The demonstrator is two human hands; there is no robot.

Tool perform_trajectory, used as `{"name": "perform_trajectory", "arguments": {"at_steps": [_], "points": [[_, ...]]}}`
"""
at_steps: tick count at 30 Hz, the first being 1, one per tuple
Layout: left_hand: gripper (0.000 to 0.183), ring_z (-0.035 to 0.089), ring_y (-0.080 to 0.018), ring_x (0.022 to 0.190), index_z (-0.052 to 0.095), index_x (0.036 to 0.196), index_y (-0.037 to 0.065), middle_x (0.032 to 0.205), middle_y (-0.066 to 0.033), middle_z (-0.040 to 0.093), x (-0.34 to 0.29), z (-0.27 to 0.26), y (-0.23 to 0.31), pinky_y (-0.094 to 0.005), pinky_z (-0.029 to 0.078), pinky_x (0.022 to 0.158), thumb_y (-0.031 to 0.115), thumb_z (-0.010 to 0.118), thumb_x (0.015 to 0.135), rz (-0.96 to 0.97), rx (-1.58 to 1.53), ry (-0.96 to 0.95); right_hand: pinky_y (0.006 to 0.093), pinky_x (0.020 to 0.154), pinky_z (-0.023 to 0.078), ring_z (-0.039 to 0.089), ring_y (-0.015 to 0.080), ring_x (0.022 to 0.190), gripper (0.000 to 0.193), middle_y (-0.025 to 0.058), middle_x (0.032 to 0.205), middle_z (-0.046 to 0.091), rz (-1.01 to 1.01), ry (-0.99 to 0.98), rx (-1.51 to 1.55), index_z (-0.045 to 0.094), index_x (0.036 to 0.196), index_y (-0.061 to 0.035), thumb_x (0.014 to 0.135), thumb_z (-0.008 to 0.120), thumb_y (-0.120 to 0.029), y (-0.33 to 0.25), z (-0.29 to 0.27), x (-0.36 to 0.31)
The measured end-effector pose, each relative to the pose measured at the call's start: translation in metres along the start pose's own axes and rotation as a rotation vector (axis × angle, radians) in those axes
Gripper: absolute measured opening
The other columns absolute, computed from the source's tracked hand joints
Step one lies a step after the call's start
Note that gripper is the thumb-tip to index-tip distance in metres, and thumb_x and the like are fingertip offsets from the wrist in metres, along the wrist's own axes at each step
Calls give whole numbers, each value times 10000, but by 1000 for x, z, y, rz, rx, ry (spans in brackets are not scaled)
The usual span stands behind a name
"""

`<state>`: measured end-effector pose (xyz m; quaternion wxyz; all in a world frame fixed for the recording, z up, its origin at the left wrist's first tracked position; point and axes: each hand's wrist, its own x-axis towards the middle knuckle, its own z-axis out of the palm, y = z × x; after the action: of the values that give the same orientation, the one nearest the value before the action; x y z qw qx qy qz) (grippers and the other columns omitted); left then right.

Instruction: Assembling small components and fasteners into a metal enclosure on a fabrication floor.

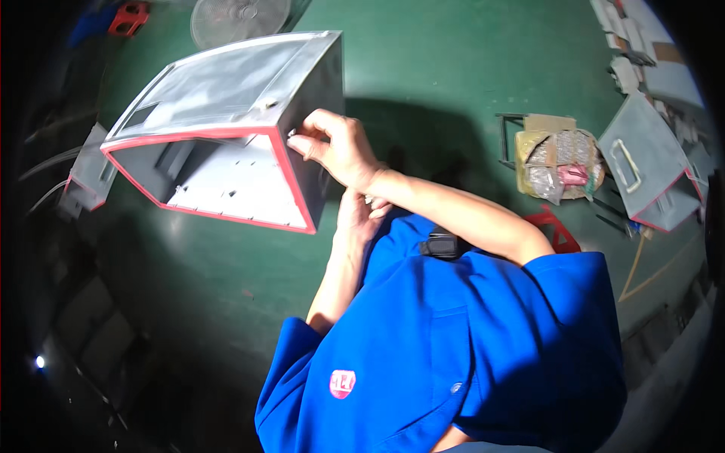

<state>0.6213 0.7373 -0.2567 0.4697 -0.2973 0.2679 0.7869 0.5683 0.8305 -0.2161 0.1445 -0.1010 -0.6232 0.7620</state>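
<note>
A large grey box-shaped housing (pixel 321 83) with a white interior stands tilted in front of me; a red strip (pixel 219 133) runs round its open mouth. My right hand (pixel 340 147) is beside the housing's right wall, near the corner of the red strip. Thumb and forefinger are pinched together, with a tiny pale bit at their tips, too small to name. Below the right wrist, my left hand (pixel 360 214) is held close to my body with curled fingers. Something small and pale shows among them, but the right forearm partly covers this hand.
A round fan (pixel 238 16) stands behind the housing. To the right, a stool bears a plastic-wrapped bundle (pixel 563 155), beside another grey housing (pixel 653 162). One more grey part (pixel 91 170) lies at the left. The floor (pixel 423 60) is green.
</note>
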Motion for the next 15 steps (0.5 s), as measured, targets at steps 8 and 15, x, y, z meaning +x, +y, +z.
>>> {"name": "perform_trajectory", "arguments": {"at_steps": [8,15], "points": [[261,478,-108,501,545,906,107,680,6,519,23,-38,6,-220,312,349,349,446,912,-53,224,-264,343,692,449,577,189,692,166,53,661,579,-468,-99,-442,595,697,-65,641,710,-170,3,-64,-53],[431,595,-193,957,528,1159,117,1060,-44,601,48,18,-18,-333,513,756,458,377,942,-133,520,-188,410,855,384,497,229,924,319,60,882,571,-404,-118,-1208,605,775,-57,561,729,-259,-11,-111,-98]]}}
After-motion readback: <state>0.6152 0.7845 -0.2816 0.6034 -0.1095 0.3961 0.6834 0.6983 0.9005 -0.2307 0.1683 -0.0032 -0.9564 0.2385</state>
